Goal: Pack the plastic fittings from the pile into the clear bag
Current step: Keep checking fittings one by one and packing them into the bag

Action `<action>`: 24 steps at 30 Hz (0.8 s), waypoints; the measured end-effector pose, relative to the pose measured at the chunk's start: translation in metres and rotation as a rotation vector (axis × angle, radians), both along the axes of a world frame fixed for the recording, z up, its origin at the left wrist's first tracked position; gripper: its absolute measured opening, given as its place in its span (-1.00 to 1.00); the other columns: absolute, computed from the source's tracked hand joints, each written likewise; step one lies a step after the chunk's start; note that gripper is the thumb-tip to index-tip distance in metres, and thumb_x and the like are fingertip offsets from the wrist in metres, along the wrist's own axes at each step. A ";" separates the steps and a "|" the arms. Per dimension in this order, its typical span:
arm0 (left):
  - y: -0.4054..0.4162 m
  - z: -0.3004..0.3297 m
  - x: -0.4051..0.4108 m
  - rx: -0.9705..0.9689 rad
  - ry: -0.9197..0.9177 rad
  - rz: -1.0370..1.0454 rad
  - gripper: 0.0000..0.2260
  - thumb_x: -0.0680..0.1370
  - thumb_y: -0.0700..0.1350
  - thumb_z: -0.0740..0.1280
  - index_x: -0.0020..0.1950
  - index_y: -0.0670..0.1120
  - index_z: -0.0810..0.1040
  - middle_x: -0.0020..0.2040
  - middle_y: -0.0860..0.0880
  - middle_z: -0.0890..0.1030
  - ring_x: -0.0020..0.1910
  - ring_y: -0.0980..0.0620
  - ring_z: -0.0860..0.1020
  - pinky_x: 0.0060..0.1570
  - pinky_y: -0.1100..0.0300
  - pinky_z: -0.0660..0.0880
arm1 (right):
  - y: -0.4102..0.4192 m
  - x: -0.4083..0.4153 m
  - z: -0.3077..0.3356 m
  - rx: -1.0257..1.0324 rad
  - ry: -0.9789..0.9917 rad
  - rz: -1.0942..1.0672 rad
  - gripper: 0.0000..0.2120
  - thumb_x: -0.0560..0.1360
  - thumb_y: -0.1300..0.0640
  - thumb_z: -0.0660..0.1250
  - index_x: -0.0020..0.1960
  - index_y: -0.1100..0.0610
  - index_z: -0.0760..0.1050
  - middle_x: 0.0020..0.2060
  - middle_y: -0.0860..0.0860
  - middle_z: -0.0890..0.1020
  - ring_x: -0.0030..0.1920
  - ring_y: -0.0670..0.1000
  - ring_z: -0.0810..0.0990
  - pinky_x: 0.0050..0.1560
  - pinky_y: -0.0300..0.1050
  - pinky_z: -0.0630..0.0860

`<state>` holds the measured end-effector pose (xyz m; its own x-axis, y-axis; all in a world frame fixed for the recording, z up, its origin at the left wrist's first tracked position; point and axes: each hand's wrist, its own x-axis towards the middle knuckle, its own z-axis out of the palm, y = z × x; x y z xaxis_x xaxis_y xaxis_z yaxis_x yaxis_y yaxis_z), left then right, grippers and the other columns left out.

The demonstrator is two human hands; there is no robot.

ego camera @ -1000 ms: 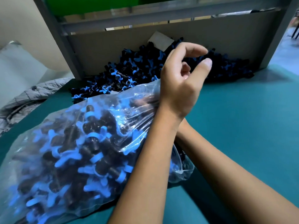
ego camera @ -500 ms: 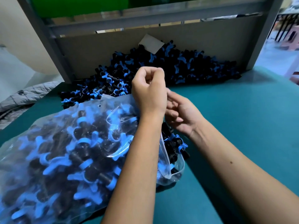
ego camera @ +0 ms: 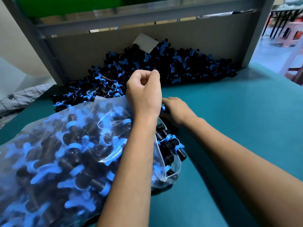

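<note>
Two bare hands of yours work at the mouth of a clear bag point(ego camera: 68, 145) lying on a teal table point(ego camera: 237, 128). Your left hand point(ego camera: 144, 94) is raised above the bag's upper edge, fingers curled tight with thumb against forefinger; it seems to pinch the thin plastic of the rim and hold it up, though the film is too faint there to be sure. Your right hand point(ego camera: 176, 110) sits low at the opening, fingers curled round a black and blue fitting point(ego camera: 162, 108). The bag is already bulging with fittings, and several point(ego camera: 170, 143) lie half out of the mouth on the near side. Behind your hands a large pile point(ego camera: 164, 68) of the same fittings rests against a grey panel point(ego camera: 98, 51). The risk from here is spillage: the bag lies on its side and looks nearly full, so pushing another piece in could nudge the loose ones out onto the table, and if your left pinch slips the mouth may collapse
</note>
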<state>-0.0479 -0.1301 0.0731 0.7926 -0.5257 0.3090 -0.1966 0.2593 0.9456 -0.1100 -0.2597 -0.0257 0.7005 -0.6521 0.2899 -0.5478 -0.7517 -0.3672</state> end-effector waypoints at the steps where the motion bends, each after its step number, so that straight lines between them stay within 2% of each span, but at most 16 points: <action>1: 0.000 0.000 0.000 0.011 -0.024 -0.001 -0.86 0.54 -0.12 0.38 -0.19 -0.14 0.58 -0.30 0.06 0.55 -0.28 0.06 0.45 -0.11 0.06 0.48 | 0.000 -0.008 0.000 0.012 -0.026 -0.046 -0.71 0.54 0.06 0.40 0.25 0.07 0.54 -0.05 0.06 0.60 0.07 0.17 0.56 -0.07 -0.10 0.38; 3: 0.001 -0.001 -0.001 0.045 -0.073 -0.020 -0.88 0.54 -0.12 0.39 -0.15 -0.15 0.61 -0.26 0.06 0.59 -0.24 0.08 0.49 -0.05 0.09 0.50 | 0.005 -0.024 0.002 0.149 -0.227 -0.191 -0.78 0.60 0.06 0.29 0.18 0.08 0.60 -0.06 0.08 0.69 -0.03 0.11 0.60 -0.09 -0.11 0.42; 5: 0.001 -0.002 -0.003 0.099 -0.127 -0.042 -0.91 0.52 -0.13 0.39 -0.15 -0.11 0.62 -0.26 0.10 0.59 -0.23 0.11 0.51 -0.07 0.12 0.51 | 0.014 -0.040 0.006 0.529 -0.629 -0.260 -0.75 0.60 0.16 0.19 0.02 0.12 0.66 -0.19 0.08 0.70 -0.20 0.07 0.59 -0.23 -0.12 0.46; 7: 0.001 -0.004 -0.004 0.160 -0.205 -0.049 -0.93 0.52 -0.11 0.40 -0.14 -0.07 0.63 -0.26 0.11 0.61 -0.22 0.12 0.54 -0.07 0.14 0.55 | 0.024 -0.057 0.009 0.973 -1.002 -0.161 -0.74 0.58 0.22 0.18 -0.02 0.18 0.65 -0.27 0.13 0.66 -0.31 0.04 0.57 -0.39 -0.20 0.45; 8: 0.001 -0.006 -0.003 0.198 -0.253 -0.052 -0.93 0.53 -0.10 0.40 -0.12 -0.06 0.65 -0.23 0.10 0.63 -0.20 0.12 0.57 -0.05 0.14 0.57 | 0.027 -0.065 0.009 1.100 -1.097 -0.094 -0.76 0.60 0.21 0.19 0.01 0.20 0.63 -0.27 0.15 0.65 -0.33 0.02 0.57 -0.41 -0.24 0.45; 10: -0.001 -0.010 -0.002 0.303 -0.347 -0.089 -0.90 0.55 -0.03 0.44 -0.04 -0.05 0.66 -0.16 0.09 0.66 -0.14 0.15 0.60 -0.04 0.21 0.57 | 0.031 -0.075 0.009 1.204 -1.142 0.029 -0.77 0.64 0.18 0.18 0.06 0.22 0.60 -0.22 0.15 0.65 -0.30 0.00 0.61 -0.39 -0.29 0.50; 13: -0.003 -0.017 -0.002 0.489 -0.465 -0.174 -0.79 0.56 0.10 0.47 0.05 -0.01 0.66 -0.11 0.09 0.65 -0.13 0.21 0.59 -0.21 0.36 0.45 | 0.033 -0.080 0.010 1.201 -1.156 0.152 -0.73 0.68 0.14 0.17 0.12 0.24 0.60 -0.13 0.17 0.70 -0.22 0.02 0.68 -0.31 -0.30 0.58; 16: -0.001 -0.018 -0.002 0.500 -0.493 -0.223 -0.85 0.56 0.08 0.46 -0.07 0.01 0.71 -0.15 0.10 0.71 -0.14 0.19 0.63 -0.17 0.31 0.46 | 0.035 -0.079 0.011 1.154 -1.143 0.201 -0.72 0.69 0.15 0.15 0.20 0.24 0.58 0.00 0.22 0.71 -0.14 0.09 0.72 -0.23 -0.25 0.62; 18: -0.001 -0.017 -0.003 0.487 -0.479 -0.241 -0.85 0.56 0.07 0.47 -0.10 0.01 0.72 -0.18 0.11 0.71 -0.17 0.22 0.63 -0.17 0.32 0.46 | 0.035 -0.080 0.011 1.111 -1.121 0.200 -0.73 0.69 0.15 0.17 0.19 0.21 0.60 0.05 0.24 0.70 -0.13 0.11 0.73 -0.24 -0.24 0.62; 20: -0.002 -0.016 -0.005 0.506 -0.454 -0.235 -0.81 0.54 0.13 0.46 -0.06 0.02 0.71 -0.18 0.09 0.71 -0.17 0.21 0.62 -0.17 0.29 0.47 | 0.035 -0.080 0.013 1.066 -1.092 0.182 -0.75 0.68 0.15 0.19 0.12 0.18 0.64 0.01 0.22 0.71 -0.21 0.09 0.72 -0.34 -0.27 0.58; 22: -0.002 -0.017 -0.006 0.510 -0.414 -0.231 -0.75 0.53 0.19 0.45 0.03 0.03 0.68 -0.15 0.08 0.69 -0.11 0.17 0.62 -0.10 0.23 0.49 | 0.034 -0.081 0.014 1.040 -1.038 0.151 -0.77 0.64 0.15 0.24 0.04 0.15 0.67 -0.10 0.14 0.71 -0.36 -0.01 0.60 -0.44 -0.31 0.47; 24: 0.000 -0.017 -0.006 0.519 -0.410 -0.245 -0.74 0.53 0.18 0.47 0.11 0.06 0.66 -0.13 0.07 0.68 -0.07 0.15 0.62 -0.08 0.23 0.50 | 0.032 -0.085 0.014 1.019 -0.963 0.151 -0.82 0.60 0.13 0.30 0.03 0.13 0.69 -0.19 0.07 0.66 -0.40 -0.08 0.47 -0.42 -0.34 0.42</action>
<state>-0.0535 -0.1304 0.0560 0.5058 -0.8346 0.2183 -0.5575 -0.1232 0.8210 -0.1951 -0.2273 -0.0114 0.5822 -0.8006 0.1415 0.2865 0.0392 -0.9573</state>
